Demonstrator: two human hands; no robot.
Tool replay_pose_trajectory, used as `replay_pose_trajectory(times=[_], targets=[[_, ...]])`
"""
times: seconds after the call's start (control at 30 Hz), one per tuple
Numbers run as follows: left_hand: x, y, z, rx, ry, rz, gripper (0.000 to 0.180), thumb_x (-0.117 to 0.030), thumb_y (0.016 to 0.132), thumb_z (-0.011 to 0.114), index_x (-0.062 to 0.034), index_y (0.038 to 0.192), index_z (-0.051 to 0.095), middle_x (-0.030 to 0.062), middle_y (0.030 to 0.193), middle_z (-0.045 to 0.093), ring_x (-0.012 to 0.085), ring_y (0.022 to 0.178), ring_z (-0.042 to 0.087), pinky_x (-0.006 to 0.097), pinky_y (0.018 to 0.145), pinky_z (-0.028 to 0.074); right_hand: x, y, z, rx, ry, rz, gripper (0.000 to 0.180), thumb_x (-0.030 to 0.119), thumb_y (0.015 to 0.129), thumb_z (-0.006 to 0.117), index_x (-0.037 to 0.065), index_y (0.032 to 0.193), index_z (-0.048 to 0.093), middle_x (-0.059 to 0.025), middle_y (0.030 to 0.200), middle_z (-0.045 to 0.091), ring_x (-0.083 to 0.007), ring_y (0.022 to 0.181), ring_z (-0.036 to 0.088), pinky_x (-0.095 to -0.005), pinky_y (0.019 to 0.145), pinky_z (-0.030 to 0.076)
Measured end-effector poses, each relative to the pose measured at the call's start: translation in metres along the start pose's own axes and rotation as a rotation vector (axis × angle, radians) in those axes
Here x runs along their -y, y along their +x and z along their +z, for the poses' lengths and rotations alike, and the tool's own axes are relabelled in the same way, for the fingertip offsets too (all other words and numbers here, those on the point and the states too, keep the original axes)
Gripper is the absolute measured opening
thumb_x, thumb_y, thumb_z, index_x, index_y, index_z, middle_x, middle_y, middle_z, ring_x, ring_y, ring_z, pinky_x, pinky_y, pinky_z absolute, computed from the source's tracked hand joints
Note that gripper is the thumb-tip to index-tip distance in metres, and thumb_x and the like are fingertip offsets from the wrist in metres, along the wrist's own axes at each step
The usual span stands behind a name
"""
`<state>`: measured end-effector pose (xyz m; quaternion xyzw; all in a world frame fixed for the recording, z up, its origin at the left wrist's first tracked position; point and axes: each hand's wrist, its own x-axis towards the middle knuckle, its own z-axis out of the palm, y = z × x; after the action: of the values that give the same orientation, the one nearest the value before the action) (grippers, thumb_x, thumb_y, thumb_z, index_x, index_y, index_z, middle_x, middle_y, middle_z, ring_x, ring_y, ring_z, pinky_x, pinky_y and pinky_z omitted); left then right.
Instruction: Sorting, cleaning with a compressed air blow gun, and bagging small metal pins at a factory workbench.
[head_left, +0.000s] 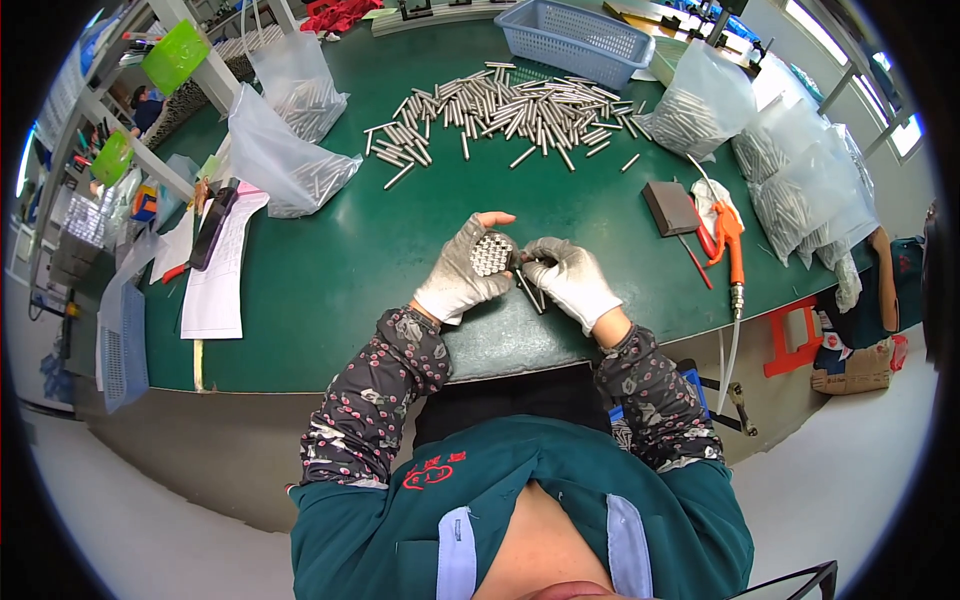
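Note:
My left hand (450, 282), in a grey-white fingerless-tipped glove, is wrapped round a bundle of metal pins (492, 255). Their round ends face up in a tight cluster, and the thumb or a fingertip sticks out bare above it. Close at its right side is my right hand (577, 285), gloved too, with its fingers curled together. A few slim metal pins (530, 292) stick out below those fingertips; how they sit inside the fingers is partly hidden. Farther back on the green table (350, 260) lies a wide heap of loose metal pins (530, 108).
Clear plastic bags of pins stand at the left (290, 160) and right (700, 100). A blue basket (575, 42) is behind the heap. On the right lie an orange air gun (730, 240) and a dark block (668, 208); papers (220, 285) and a black tool (213, 228) lie left.

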<state>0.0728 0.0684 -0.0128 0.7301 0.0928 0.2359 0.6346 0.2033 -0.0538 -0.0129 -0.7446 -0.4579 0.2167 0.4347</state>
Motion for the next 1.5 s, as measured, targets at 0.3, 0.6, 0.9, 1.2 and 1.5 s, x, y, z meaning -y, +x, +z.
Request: replay_pose_trajectory(times=[0.3, 0.6, 0.9, 1.2, 1.5], targets=[[0.004, 0.0, -0.002, 0.031, -0.085, -0.04, 0.068, -0.008, 0.064, 0.076, -0.0061, 0.121, 0.04, 0.0004, 0.086, 0.056, 0.008, 0.08, 0.052, 0.021, 0.075, 0.043, 0.013, -0.008, -0.007, 0.104, -0.143, 0.047, 0.022, 0.028, 0.075, 0.056, 0.011, 0.086, 0.065, -0.0122, 0.079, 0.063, -0.031, 0.074, 0.061, -0.0363, 0.066, 0.048], [0.007, -0.001, -0.004, 0.043, -0.088, -0.028, 0.067, -0.007, 0.064, 0.076, -0.0058, 0.121, 0.041, 0.0006, 0.085, 0.055, 0.0084, 0.079, 0.051, 0.021, 0.074, 0.042, 0.031, -0.025, 0.005, 0.052, -0.55, -0.048, 0.018, 0.025, 0.072, 0.057, 0.01, 0.079, 0.063, -0.013, 0.073, 0.062, -0.0321, 0.071, 0.06, -0.0418, 0.064, 0.048], [0.007, -0.001, -0.004, 0.052, -0.064, -0.031, 0.064, 0.0, 0.063, 0.071, -0.0069, 0.12, 0.042, 0.0004, 0.088, 0.055, 0.0083, 0.081, 0.051, 0.021, 0.076, 0.042, 0.009, -0.017, -0.011, -0.017, -0.247, 0.029, 0.019, 0.024, 0.074, 0.058, 0.008, 0.083, 0.063, -0.0138, 0.083, 0.063, -0.0308, 0.072, 0.062, -0.0375, 0.065, 0.049], [0.0, -0.001, -0.001, 0.034, -0.102, -0.033, 0.064, 0.006, 0.06, 0.066, -0.0092, 0.119, 0.044, -0.0013, 0.089, 0.053, 0.0078, 0.082, 0.051, 0.021, 0.076, 0.043, 0.013, -0.012, 0.021, -0.218, 0.257, -0.175, 0.023, 0.001, 0.074, 0.059, 0.001, 0.096, 0.058, -0.0118, 0.085, 0.063, -0.0203, 0.076, 0.064, -0.0276, 0.067, 0.05], [0.009, -0.002, -0.006, 0.072, -0.125, -0.051, 0.068, 0.005, 0.062, 0.069, -0.0075, 0.123, 0.041, 0.0014, 0.1, 0.055, 0.0086, 0.09, 0.051, 0.021, 0.083, 0.042, 0.011, -0.009, 0.022, -0.182, 0.243, -0.122, 0.028, 0.003, 0.079, 0.059, 0.0, 0.106, 0.053, -0.0071, 0.091, 0.062, -0.0111, 0.08, 0.06, -0.0232, 0.07, 0.049]])
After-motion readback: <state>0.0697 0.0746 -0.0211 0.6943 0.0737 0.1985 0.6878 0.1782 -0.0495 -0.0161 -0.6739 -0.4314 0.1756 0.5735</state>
